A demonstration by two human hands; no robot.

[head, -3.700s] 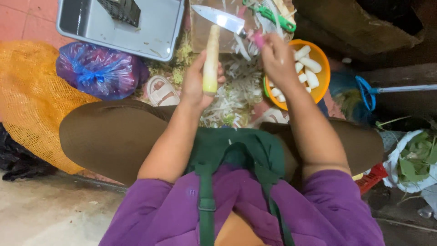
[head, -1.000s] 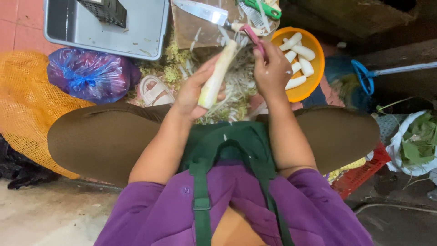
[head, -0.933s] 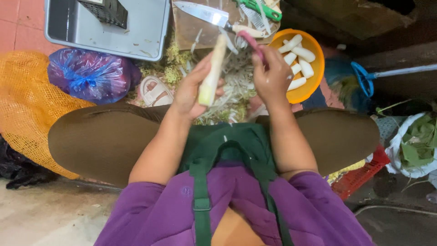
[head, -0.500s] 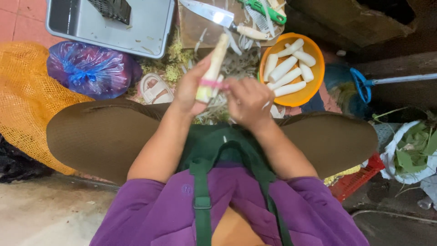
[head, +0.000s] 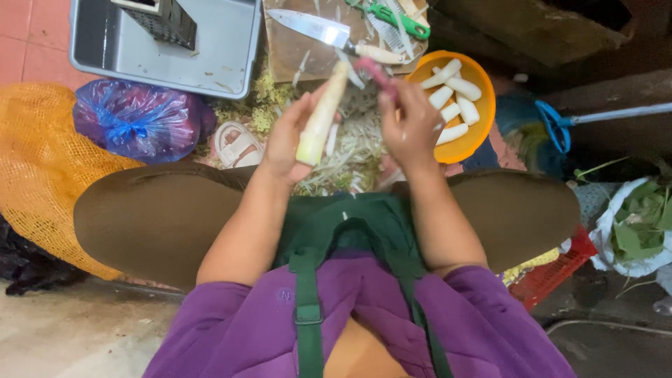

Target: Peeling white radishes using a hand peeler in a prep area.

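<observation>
At the far left, about nine o'clock, an orange net sack (head: 35,182) lies on the floor. Just right of it, at ten o'clock, sits a blue-purple plastic bag (head: 136,122), and above that, toward eleven o'clock, a grey tray (head: 224,49) with a dark grater (head: 157,19) in it. A pale sandal (head: 238,143) shows between the bag and the peelings.

Near the centre the left hand (head: 290,140) has its fingers curled around the lower part of a pale, peeled stalk (head: 320,115), which points up toward twelve o'clock, tilted slightly right. Under it lies a heap of peelings (head: 353,150).

At twelve o'clock a board (head: 294,59) carries a knife (head: 325,35), blade pointing left, and a green-handled tool (head: 395,17) just beyond it.

The right hand (head: 409,126) is just right of the stalk, apart from it, fingers pinched on a small pink tool (head: 374,70); it is blurred, so its kind is unclear.

At one o'clock, just beside that hand, an orange bowl (head: 483,119) holds several peeled white pieces (head: 451,94). Further right, at two o'clock, lies a blue-headed handle (head: 560,122). At three o'clock a white bag of green leaves (head: 640,231) sits beside a red crate (head: 553,269).
</observation>
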